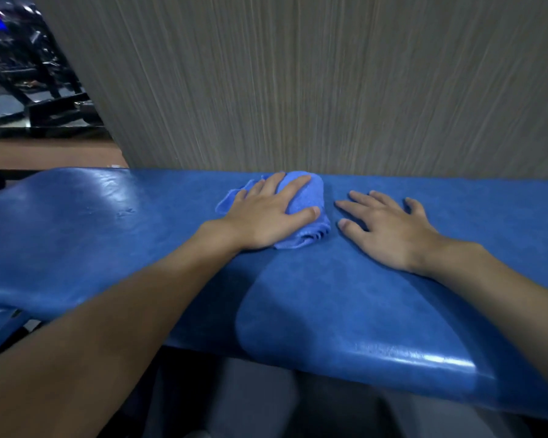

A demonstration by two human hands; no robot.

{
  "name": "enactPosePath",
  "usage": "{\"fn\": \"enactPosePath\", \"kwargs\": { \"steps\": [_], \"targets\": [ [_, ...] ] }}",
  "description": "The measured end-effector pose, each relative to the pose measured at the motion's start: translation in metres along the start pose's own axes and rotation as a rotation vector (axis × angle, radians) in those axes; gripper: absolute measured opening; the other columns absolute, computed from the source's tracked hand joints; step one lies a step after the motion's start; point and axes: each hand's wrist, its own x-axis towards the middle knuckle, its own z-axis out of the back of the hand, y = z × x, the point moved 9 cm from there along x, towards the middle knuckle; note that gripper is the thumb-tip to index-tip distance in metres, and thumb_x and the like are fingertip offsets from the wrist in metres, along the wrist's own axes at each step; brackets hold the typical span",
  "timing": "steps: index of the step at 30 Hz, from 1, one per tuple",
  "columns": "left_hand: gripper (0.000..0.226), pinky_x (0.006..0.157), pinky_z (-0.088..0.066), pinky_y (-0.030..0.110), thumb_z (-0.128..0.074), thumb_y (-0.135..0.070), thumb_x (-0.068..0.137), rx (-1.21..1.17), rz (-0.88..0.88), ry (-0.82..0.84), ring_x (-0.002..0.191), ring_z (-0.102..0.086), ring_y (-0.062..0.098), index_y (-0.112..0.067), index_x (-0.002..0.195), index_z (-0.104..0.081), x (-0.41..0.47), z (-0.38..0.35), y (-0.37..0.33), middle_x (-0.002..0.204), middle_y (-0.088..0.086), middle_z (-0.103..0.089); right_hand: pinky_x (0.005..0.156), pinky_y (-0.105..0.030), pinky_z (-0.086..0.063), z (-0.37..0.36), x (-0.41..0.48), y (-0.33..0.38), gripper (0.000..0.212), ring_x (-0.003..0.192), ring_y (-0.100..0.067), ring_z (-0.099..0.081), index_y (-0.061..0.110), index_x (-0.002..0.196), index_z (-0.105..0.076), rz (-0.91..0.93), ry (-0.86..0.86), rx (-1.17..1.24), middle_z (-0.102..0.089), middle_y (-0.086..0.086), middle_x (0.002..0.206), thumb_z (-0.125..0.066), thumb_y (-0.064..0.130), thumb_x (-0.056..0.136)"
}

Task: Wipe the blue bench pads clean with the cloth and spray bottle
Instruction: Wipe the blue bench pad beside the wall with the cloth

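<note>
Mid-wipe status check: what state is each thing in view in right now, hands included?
Blue vinyl bench pad: glossy, small wet-looking spots towards its left end.
Blue microfibre cloth: bunched, lying on the pad under the left hand.
Left hand: fingers spread, pressing flat on the cloth.
Right hand: flat on bare pad beside the cloth, holding nothing.
Spray bottle: not in view.
</note>
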Motion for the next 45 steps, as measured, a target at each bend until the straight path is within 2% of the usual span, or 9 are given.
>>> {"fn": "enactPosePath", "kwargs": {
  "steps": [6,9,12,18,24,27,38,42,45],
  "targets": [
    [0.074,0.121,-0.011,0.05,-0.03,-0.075,0.087,0.012,0.052,-0.006,0.151,-0.015,0.026,-0.048,0.153,-0.014,0.061,0.001,0.012,0.165,-0.003,-0.012,0.119,-0.055,-0.002,-0.001,0.0,-0.002,0.055,0.151,-0.01,-0.004,0.044,0.152,-0.022,0.003,-0.01,0.022,-0.012,0.017,0.163,-0.023,0.059,0.099],
    [0.08,0.121,-0.009,0.051,-0.027,-0.079,0.081,0.006,0.061,0.007,0.152,-0.01,0.026,-0.048,0.154,-0.013,0.057,-0.001,0.014,0.167,-0.001,-0.009,0.119,-0.054,-0.002,0.0,0.0,-0.003,0.055,0.151,-0.009,-0.004,0.045,0.152,-0.023,0.0,-0.008,0.027,-0.012,0.017,0.163,-0.023,0.059,0.098],
    [0.075,0.122,-0.006,0.051,-0.032,-0.077,0.088,-0.002,0.047,0.011,0.153,-0.004,0.025,-0.049,0.154,-0.01,0.033,0.0,0.01,0.168,-0.001,-0.003,0.119,-0.053,-0.001,0.0,-0.001,-0.004,0.055,0.151,-0.009,-0.005,0.045,0.151,-0.024,-0.007,-0.005,0.041,-0.012,0.017,0.163,-0.024,0.06,0.098],
    [0.096,0.122,-0.008,0.048,-0.009,-0.087,0.063,0.023,-0.023,0.022,0.153,-0.005,0.022,-0.054,0.153,-0.005,-0.057,0.003,0.0,0.167,-0.003,-0.003,0.119,-0.053,-0.001,0.002,-0.004,-0.002,0.055,0.151,-0.01,-0.007,0.044,0.151,-0.027,-0.016,-0.002,0.054,-0.015,0.016,0.163,-0.026,0.059,0.099],
    [0.082,0.122,-0.004,0.041,-0.006,-0.085,0.068,0.099,-0.104,-0.005,0.153,0.0,0.018,-0.061,0.145,0.01,-0.137,0.004,-0.005,0.166,-0.007,0.003,0.119,-0.058,0.0,0.004,-0.009,0.001,0.055,0.152,-0.013,-0.008,0.041,0.152,-0.026,-0.01,0.019,0.034,-0.015,0.012,0.164,-0.024,0.058,0.1],
    [0.084,0.122,-0.006,0.04,-0.008,-0.085,0.07,0.111,-0.114,-0.018,0.153,-0.002,0.017,-0.057,0.149,0.007,-0.146,0.007,-0.006,0.166,-0.007,0.001,0.115,-0.063,0.006,0.01,-0.009,0.005,0.053,0.152,-0.016,-0.009,0.04,0.152,-0.027,-0.009,0.034,-0.086,-0.018,0.013,0.163,-0.021,0.056,0.101],
    [0.095,0.121,-0.012,0.05,-0.011,-0.087,0.063,0.025,-0.004,0.009,0.152,-0.011,0.023,-0.053,0.152,-0.01,-0.033,0.005,0.018,0.166,-0.003,-0.01,0.119,-0.055,-0.002,0.0,0.003,0.019,0.053,0.151,-0.012,-0.007,0.041,0.152,-0.026,0.019,0.0,0.026,-0.014,0.013,0.164,-0.023,0.055,0.101],
    [0.077,0.121,-0.01,0.052,-0.027,-0.079,0.083,0.028,0.032,0.017,0.151,-0.011,0.026,-0.05,0.153,-0.012,0.031,0.004,0.028,0.166,-0.002,-0.01,0.12,-0.053,-0.001,-0.003,0.005,0.016,0.054,0.151,-0.01,-0.005,0.043,0.152,-0.024,0.015,-0.008,0.021,-0.013,0.016,0.163,-0.022,0.056,0.1],
    [0.077,0.12,-0.011,0.052,-0.026,-0.077,0.083,0.025,0.047,0.003,0.15,-0.014,0.028,-0.048,0.153,-0.013,0.058,0.004,0.033,0.165,-0.002,-0.012,0.12,-0.052,-0.001,-0.003,0.004,0.015,0.055,0.151,-0.008,-0.004,0.044,0.151,-0.023,0.016,-0.01,0.031,-0.012,0.018,0.163,-0.02,0.058,0.098]
  ]
}}
